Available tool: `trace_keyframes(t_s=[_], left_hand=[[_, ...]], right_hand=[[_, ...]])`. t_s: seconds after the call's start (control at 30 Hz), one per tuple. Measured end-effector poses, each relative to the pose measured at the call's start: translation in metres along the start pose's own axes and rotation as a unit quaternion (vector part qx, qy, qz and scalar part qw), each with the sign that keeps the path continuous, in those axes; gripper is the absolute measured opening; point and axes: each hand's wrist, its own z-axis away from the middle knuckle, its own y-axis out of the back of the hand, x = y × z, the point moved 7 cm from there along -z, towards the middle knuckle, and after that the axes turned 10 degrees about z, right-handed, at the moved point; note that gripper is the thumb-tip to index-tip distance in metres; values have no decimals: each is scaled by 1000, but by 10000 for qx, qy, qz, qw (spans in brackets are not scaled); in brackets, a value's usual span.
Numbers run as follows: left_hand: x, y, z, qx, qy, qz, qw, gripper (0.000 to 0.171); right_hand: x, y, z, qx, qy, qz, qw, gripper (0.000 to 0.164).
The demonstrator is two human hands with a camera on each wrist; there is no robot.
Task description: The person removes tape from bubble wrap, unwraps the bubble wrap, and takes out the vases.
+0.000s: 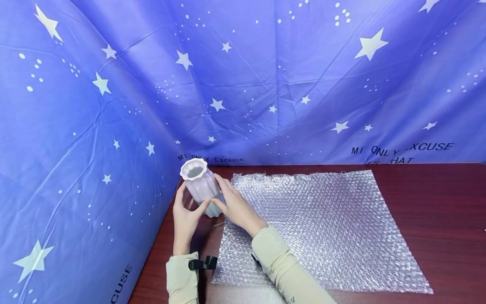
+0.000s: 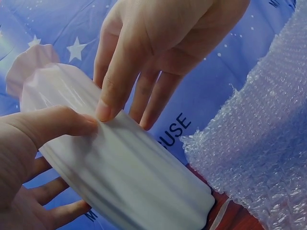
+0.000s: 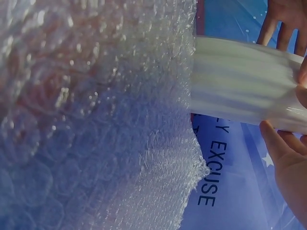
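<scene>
A fluted vase (image 1: 201, 192) with a wavy rim, pale pink at the top and whitish lower down, leans in both hands at the left of the table. My left hand (image 1: 184, 221) holds its left side, thumb across the front. From the other side my right hand (image 1: 239, 209) grips it, and the two thumbs nearly meet. In the left wrist view the vase (image 2: 139, 167) lies slanted between the hands. Beside it spreads a sheet of bubble wrap (image 1: 315, 228), which covers part of the vase (image 3: 240, 79) in the right wrist view.
The dark red wooden table (image 1: 448, 219) shows around the bubble wrap. A blue cloth (image 1: 262, 63) with white stars and lettering hangs behind and at the left, close to the vase. A black strap (image 1: 203, 263) is at the left wrist.
</scene>
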Motion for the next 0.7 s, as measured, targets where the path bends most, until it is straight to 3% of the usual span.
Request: trace_keyframes(t_s=[0.47, 0.7], left_hand=[[5, -1, -1, 11, -123, -117, 9999, 81], [37, -2, 0, 198, -733, 9, 9971, 76]], right_hand=[[2, 0, 1, -27, -46, 224, 9997, 69], [-1, 9, 1, 190, 43, 182, 9996, 65]])
